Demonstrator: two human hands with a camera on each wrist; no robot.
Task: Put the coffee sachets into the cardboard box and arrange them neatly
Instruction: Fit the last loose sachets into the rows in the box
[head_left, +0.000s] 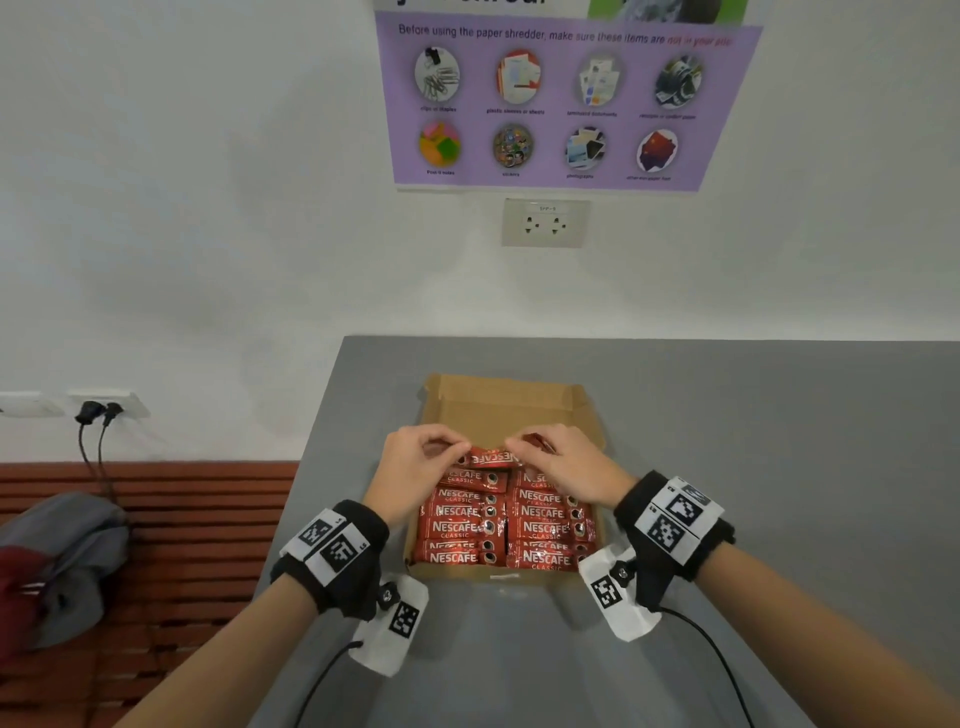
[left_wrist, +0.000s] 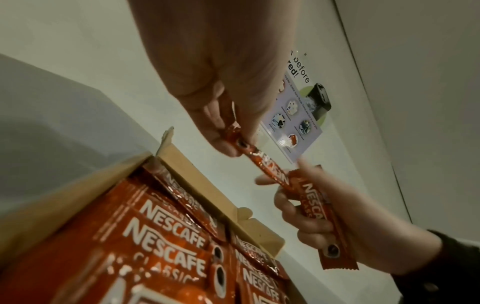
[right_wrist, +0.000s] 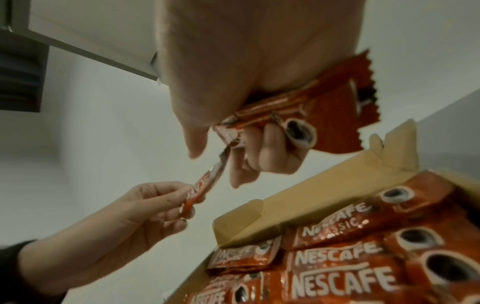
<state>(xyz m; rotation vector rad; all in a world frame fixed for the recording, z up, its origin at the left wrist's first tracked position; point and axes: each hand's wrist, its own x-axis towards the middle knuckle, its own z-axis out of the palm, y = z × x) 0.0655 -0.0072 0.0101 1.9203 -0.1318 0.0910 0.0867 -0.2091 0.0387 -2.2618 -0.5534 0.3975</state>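
Now | both hands (head_left: 498, 457) pinch "NESCAFE" sachet (head_left: 491, 458) | box (head_left: 511, 410): "NESCAFE CLASSIC" rows

White wall (head_left: 208, 208) with purple poster (head_left: 566, 104) behind grey table (head_left: 753, 441).

Head view: high above the bench (head_left: 727, 415), facing forward and down onto the cardboard box (head_left: 498, 410) and the poster (head_left: 566, 98) on the wall. Wrist views: very close under each hand, low beside the box, tilted upward toward the wall. Shared by all three: box, coffee sachets (head_left: 498, 525), both hands.
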